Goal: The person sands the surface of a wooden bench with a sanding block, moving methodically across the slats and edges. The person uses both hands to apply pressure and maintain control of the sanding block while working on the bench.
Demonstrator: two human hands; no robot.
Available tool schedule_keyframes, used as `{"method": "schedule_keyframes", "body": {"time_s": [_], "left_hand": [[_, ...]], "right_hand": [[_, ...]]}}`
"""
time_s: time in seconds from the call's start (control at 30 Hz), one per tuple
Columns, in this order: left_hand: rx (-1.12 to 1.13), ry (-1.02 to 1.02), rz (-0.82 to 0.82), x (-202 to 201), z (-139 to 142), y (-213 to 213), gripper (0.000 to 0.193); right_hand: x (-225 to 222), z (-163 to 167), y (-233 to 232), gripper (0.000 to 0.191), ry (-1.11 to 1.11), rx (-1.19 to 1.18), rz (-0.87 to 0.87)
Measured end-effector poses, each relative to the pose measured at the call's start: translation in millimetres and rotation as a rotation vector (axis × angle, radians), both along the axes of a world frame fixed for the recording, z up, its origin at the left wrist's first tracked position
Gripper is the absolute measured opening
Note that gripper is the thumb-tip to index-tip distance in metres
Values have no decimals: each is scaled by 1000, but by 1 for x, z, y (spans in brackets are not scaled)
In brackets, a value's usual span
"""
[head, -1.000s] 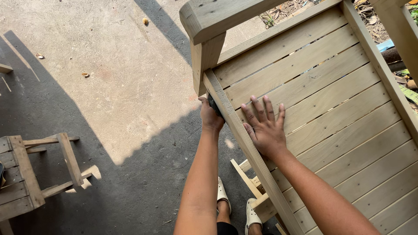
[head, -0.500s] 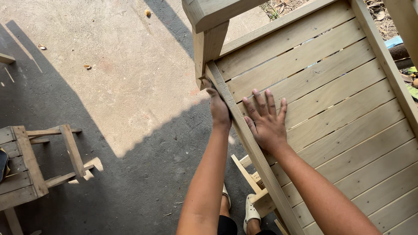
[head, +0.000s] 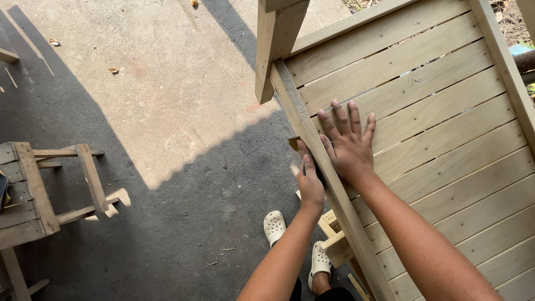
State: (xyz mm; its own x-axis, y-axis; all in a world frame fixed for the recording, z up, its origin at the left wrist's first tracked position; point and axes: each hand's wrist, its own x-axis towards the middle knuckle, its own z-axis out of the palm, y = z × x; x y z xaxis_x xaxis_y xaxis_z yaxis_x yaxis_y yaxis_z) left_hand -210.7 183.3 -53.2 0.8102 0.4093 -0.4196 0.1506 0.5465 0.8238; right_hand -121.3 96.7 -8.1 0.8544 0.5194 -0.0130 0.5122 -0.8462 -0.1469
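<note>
A large slatted panel [head: 434, 111] of pale wood lies tilted across the right of the head view, with a long frame rail [head: 290, 95] along its left edge. My right hand [head: 348, 142] lies flat on the slats, fingers spread, just inside that rail. My left hand [head: 309, 178] is pressed against the rail's outer side, holding a small brown piece of sandpaper [head: 293, 143] that peeks out above the fingers. A thick wooden leg post [head: 276, 44] rises from the rail's upper end.
A small wooden stool frame [head: 44, 184] stands at the left on the concrete floor [head: 167, 111], half in shadow. My feet in white clogs [head: 274, 226] are below the rail, beside a smaller wooden piece [head: 337, 245]. Dead leaves dot the floor.
My left hand has slid down the rail's outer side toward me. The right hand stayed flat on the slats. The view shifted slightly.
</note>
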Motion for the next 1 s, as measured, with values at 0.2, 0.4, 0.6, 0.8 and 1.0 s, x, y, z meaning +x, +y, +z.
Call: {"method": "schedule_keyframes", "body": {"time_s": [0.2,0.4,0.6,0.8,1.0], "left_hand": [[-207,63,30,19,-4,18,61],[40,-13,-90,-24,-11,-13,62],[-254,153,-57,7,1,14,71],[117,1,-119,-28,44,-11,67],[-245,1,-40,-8,29,-1,63]], "right_hand": [[0,-2,0,58,-6,8,-4],[2,-5,-2,59,-7,-11,-6],[1,-6,-3,58,-15,-17,-15],[3,-5,-2,58,-34,0,-7],[1,-5,-1,57,-23,1,-17]]}}
